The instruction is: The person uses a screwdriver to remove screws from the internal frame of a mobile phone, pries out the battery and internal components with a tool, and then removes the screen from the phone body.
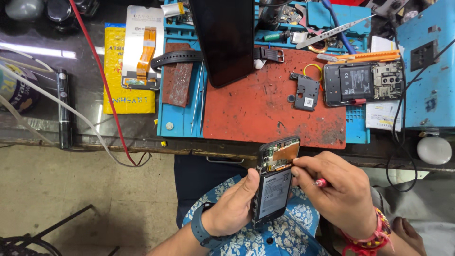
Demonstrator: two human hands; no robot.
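- Opened phone: back cover off, internals facing up. A black battery with a pale label fills the lower body; a circuit board with a copper-coloured patch sits at the far end.
- Pose: held in the air, near the front edge of the counter and over the lap, long axis running near-to-far with a slight lean to the right.
- Red-handled tool: slim; only a short red section shows past the fingers. Its tip is hidden, pointing toward the phone's right edge beside the board.
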